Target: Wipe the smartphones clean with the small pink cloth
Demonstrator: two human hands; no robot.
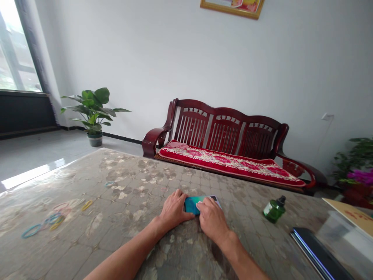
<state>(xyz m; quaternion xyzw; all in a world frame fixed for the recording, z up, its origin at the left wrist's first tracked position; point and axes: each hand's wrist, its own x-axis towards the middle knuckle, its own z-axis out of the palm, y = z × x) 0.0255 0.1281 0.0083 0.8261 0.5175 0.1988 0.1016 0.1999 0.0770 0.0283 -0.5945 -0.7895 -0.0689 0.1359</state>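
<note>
A teal, flat, phone-like object (192,203) lies on the patterned table (122,233) in front of me. My left hand (174,210) rests against its left end with the fingers curled round that edge. Over its right part lies my right hand (212,218), fingers pressed down on top. Both hands cover much of the object, so its full shape is hidden.
Several coloured rubber bands (52,222) are scattered on the table at the left. A small green bottle (274,210) lies to the right, and a dark flat device (317,252) and a box (349,217) sit near the right edge. A red wooden bench (227,147) stands behind.
</note>
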